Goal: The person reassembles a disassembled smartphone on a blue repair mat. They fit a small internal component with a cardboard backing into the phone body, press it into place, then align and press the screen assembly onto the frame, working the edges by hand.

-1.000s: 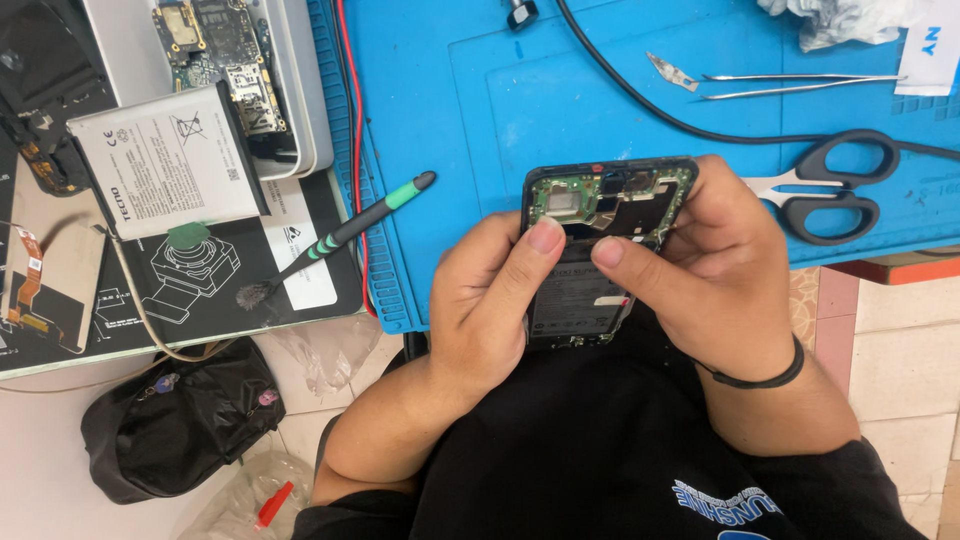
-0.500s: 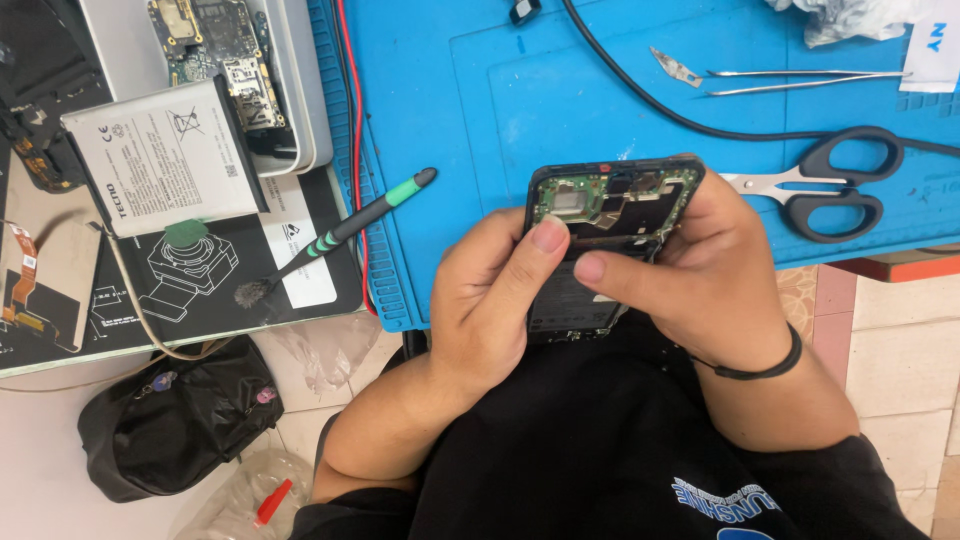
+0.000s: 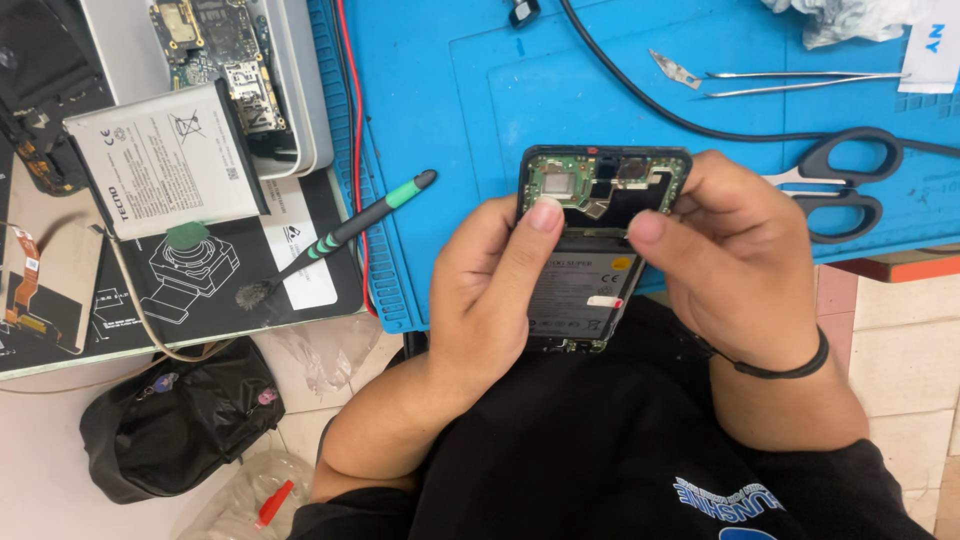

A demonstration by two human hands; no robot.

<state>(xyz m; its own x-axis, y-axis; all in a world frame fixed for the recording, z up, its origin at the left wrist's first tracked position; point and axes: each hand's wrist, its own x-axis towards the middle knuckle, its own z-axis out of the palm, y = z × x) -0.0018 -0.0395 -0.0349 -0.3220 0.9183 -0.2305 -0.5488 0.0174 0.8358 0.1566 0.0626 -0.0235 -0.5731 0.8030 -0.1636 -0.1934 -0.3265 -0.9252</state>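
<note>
Little has shifted: both hands still grip the opened phone [image 3: 590,250] between them, left hand [image 3: 495,290] thumb on its circuit board, right hand [image 3: 740,265] closed around its edge. Scissors [image 3: 840,185] lie just beyond the right hand on the worktop [image 3: 480,90].

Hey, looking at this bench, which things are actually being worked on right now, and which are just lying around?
In hand:
- opened phone, back cover off, circuit board showing
- left hand, thumb on the board
- right hand, holding the phone's right edge

Lying about:
- loose battery
- green-and-black brush
- scissors
- tweezers
- black cable
- blue mat
- black bag
</note>
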